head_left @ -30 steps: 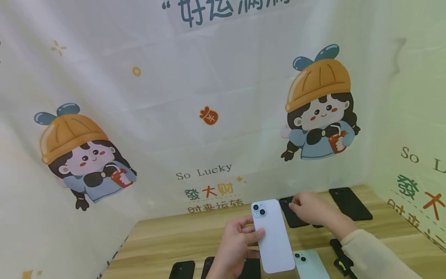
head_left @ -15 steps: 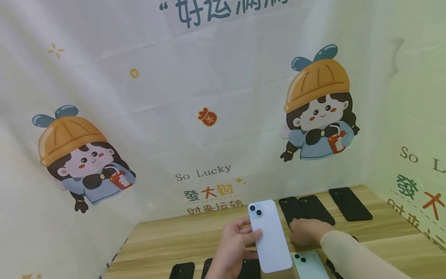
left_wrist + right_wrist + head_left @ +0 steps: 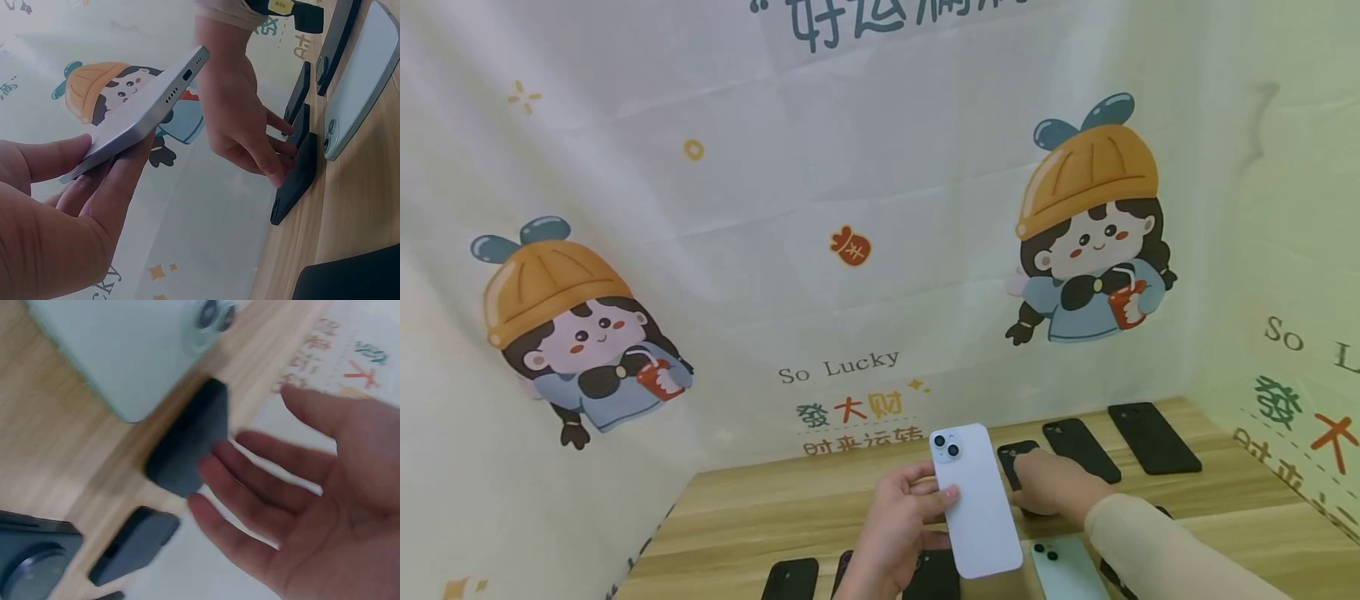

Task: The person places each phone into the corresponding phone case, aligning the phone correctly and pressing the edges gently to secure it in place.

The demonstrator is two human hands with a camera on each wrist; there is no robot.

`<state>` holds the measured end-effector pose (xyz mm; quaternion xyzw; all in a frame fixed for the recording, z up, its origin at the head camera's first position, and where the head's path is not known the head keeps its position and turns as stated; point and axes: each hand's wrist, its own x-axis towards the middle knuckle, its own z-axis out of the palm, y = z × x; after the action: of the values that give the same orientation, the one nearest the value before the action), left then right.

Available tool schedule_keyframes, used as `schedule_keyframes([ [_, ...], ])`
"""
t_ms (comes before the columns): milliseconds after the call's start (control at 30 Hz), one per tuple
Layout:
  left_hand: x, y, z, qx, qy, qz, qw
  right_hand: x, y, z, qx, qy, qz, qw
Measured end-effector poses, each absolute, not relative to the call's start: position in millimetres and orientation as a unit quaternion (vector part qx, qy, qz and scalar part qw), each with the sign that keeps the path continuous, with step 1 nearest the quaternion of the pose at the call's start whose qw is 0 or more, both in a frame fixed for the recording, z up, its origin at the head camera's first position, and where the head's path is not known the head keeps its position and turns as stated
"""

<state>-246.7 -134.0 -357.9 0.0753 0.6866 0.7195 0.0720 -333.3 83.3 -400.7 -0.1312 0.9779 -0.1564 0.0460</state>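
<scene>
My left hand [image 3: 897,521] holds a pale white phone [image 3: 979,508] upright, its back with two lenses towards me. In the left wrist view the thumb lies on one face of that white phone [image 3: 140,122] and the fingers on the other. Over a black phone [image 3: 1011,460] at the back of the table is my right hand [image 3: 1056,483], covering much of it. Its fingertips touch that black phone [image 3: 295,181] in the left wrist view. The right wrist view is blurred; there the thumb stands apart from the phone and the fingers are loosely bent.
Two more black phones [image 3: 1082,450] lie at the back right. A mint-green phone [image 3: 1071,571] lies in front of the right hand. Along the front edge are several dark phones [image 3: 790,579], partly cut off. A printed white curtain [image 3: 760,275] hangs behind the wooden table [image 3: 760,517].
My right hand came down from above the back phones to the leftmost black one. That phone has slid towards me, away from its neighbour. The left hand still holds the white phone.
</scene>
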Motion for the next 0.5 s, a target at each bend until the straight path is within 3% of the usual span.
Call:
schedule_keyframes([
  [100,-247.0,-135.1,-356.1,0.076,0.687,0.720,0.068,-341.6,84.9,-406.3,-0.089,0.986,-0.141,0.027],
  [500,-247.9,-137.6,-358.4,0.071,0.687,0.721,0.064,-345.9,79.1,-416.3,-0.033,0.988,-0.132,0.080],
])
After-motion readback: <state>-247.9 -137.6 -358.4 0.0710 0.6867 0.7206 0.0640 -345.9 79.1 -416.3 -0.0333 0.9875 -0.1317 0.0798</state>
